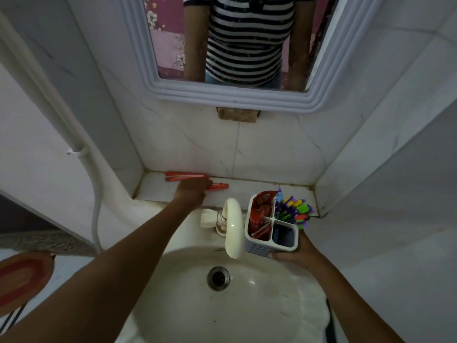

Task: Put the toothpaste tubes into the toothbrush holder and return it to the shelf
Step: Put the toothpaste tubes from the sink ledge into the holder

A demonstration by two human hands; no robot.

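Collection stage, seen from the head camera above the sink [284, 315]. The left hand [191, 191] reaches to the tiled shelf [249, 188] behind the basin and lies over a red toothpaste tube [218, 186] near the shelf's middle; only the cap end of this tube shows past the knuckles. The fingers are curled down onto it, but whether they have closed into a grip cannot be told. A second toothpaste tube [185, 176] lies flat against the back wall, toward the shelf's left corner, just beyond the hand.

The right hand [294, 253] is wrapped around the base of the white toothbrush holder [269, 246], which it carries in the air over the right rim of the sink, beside the tap [232, 226]. The holder's left compartment already contains red packets, its far right compartment bristles with coloured toothbrushes [294, 211], and its near right compartment looks empty.

Judged step: picking up the nearer tube. The next move calls for a firm pinch, a lift clear of the shelf, and a carry rightward past the tap, then tipping the tube upright into a compartment with room.
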